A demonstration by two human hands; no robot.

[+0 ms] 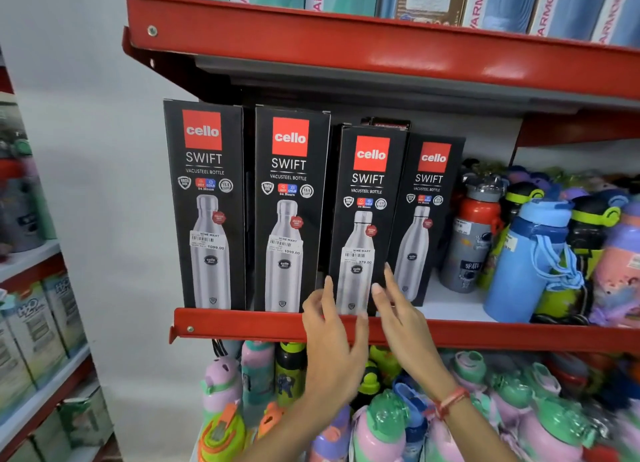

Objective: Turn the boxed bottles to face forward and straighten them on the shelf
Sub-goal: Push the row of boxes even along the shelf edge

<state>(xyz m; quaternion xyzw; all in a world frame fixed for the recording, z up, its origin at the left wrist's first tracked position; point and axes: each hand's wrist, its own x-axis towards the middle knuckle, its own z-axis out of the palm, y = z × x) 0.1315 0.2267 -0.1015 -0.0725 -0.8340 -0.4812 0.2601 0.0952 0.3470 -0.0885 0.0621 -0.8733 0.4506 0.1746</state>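
Several black Cello Swift bottle boxes stand on the red shelf [242, 323], all with their fronts toward me. The leftmost box [207, 205] and the second box [289, 212] are upright at the shelf's front edge. The third box [367, 219] leans slightly and stands forward of the fourth box [427, 215], which sits further back. My left hand [329, 326] has its fingers spread at the third box's lower left corner. My right hand [398, 309] is at that box's lower right edge, fingers extended. Neither hand clasps the box.
Loose coloured bottles, one a blue bottle [530, 260] with a strap, crowd the same shelf to the right. More kids' bottles [381, 423] fill the shelf below. Boxes line the upper shelf [381, 45]. A second rack [38, 340] with boxes stands at left.
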